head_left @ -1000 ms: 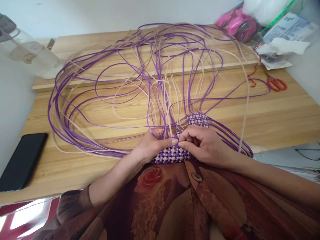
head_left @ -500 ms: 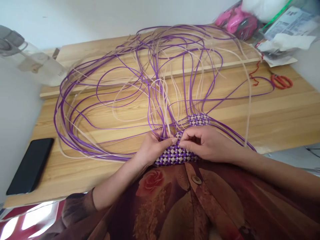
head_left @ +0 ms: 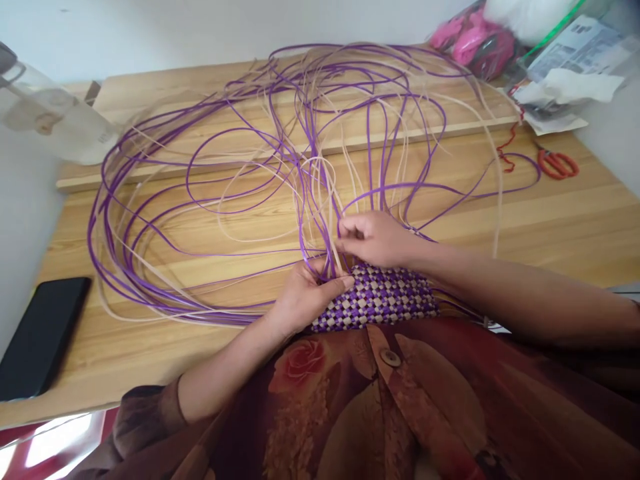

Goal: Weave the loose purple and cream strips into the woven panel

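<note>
A checkered purple and beige woven piece (head_left: 385,298) lies at the table's front edge, against the patterned shirt. My left hand (head_left: 310,293) grips its left upper edge, thumb on the weave, with several strands rising past the fingers. Farther up, my right hand (head_left: 375,239) is closed in a pinch above the weave's upper edge, on a purple strand (head_left: 370,191) that arcs off to the right. Long loose purple and beige strands (head_left: 107,220) fan out from the weave in big loops over the table.
On the wooden table (head_left: 550,220), a black phone (head_left: 45,337) lies at the left and orange-handled scissors (head_left: 559,164) at the right. A clear bottle (head_left: 60,127) is at the back left. Pink items in plastic (head_left: 473,43) and papers (head_left: 575,60) fill the back right corner.
My right hand has moved up and slightly left from the weave, drawing a purple strand into an arc. More of the weave shows now. My left hand has stayed at its edge.
</note>
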The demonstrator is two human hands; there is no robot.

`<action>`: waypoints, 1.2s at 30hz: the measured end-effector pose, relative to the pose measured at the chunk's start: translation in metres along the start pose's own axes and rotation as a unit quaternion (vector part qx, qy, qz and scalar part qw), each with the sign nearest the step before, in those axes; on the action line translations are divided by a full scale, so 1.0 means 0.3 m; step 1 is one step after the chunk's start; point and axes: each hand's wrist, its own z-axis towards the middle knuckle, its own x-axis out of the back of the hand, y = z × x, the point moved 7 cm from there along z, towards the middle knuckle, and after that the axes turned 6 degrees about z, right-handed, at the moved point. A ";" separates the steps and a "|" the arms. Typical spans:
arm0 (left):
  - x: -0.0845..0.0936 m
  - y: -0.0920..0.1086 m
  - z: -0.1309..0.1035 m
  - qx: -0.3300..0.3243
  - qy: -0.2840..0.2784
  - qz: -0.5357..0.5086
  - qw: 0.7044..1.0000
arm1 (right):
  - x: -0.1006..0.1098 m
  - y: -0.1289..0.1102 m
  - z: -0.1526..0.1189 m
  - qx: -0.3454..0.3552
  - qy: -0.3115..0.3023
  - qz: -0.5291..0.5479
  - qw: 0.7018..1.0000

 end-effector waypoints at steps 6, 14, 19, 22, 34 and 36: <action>0.021 0.023 0.001 -0.019 0.011 0.067 0.998 | -0.005 0.022 0.148 -0.002 0.006 -0.092 0.996; 0.035 0.077 -0.018 -0.012 -0.148 0.162 0.976 | 0.122 -0.013 -0.063 0.062 0.049 -0.155 0.985; 0.032 0.070 -0.013 -0.011 -0.134 0.144 0.980 | -0.055 -0.142 -0.162 0.176 -0.032 -0.011 0.984; 0.024 0.051 -0.017 0.002 -0.110 0.083 0.990 | -0.070 -0.142 -0.158 0.178 0.027 -0.004 0.984; 0.016 0.014 0.025 0.031 -0.086 -0.031 0.995 | 0.302 0.285 -0.051 -0.095 0.232 0.039 0.967; 0.017 0.005 0.021 0.036 -0.097 -0.052 0.993 | 0.400 0.326 -0.009 -0.105 0.267 -0.006 0.958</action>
